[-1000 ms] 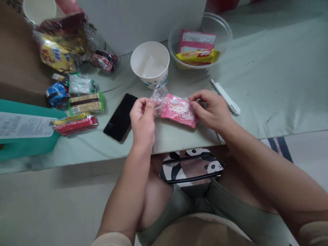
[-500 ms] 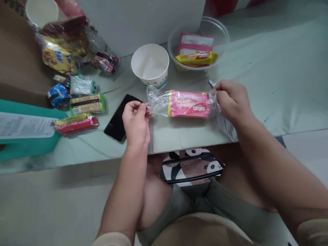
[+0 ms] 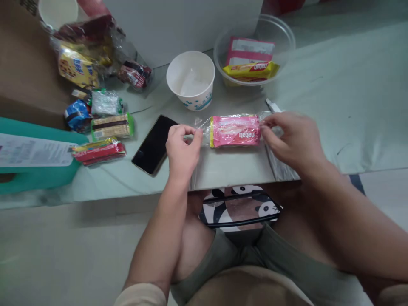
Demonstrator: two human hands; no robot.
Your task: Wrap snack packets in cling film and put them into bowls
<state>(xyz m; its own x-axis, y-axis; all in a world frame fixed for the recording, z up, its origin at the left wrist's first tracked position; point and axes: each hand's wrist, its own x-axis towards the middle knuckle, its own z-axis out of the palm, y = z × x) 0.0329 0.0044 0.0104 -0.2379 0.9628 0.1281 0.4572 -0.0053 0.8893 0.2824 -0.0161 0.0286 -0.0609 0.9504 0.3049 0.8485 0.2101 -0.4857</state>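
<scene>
Pink and yellow Nabati wafer packs (image 3: 236,131) lie wrapped in clear plastic wrap (image 3: 206,127) near the table's front edge. At the left end, my left hand (image 3: 184,146) pinches the gathered wrap between thumb and fingers. My right hand (image 3: 291,138) is closed at the other end, thumb and forefinger on the wrap beside the packs. Part of that end is hidden by the fingers. A dark phone (image 3: 153,146) lies just left of my left hand. Beyond the packs stands a white paper cup (image 3: 191,78).
A clear plastic bowl (image 3: 287,44) with Nabati packs stands at the back. Several wrapped snacks (image 3: 112,127) lie at left by a teal bottle (image 3: 38,178). A pen-like cutter (image 3: 272,105) and a flat clear plastic sheet (image 3: 282,165) lie near my right hand.
My left hand has moved right, closer to the packs, and the loose left end of the wrap is drawn in. My right hand's fingers now sit against the packs' right end.
</scene>
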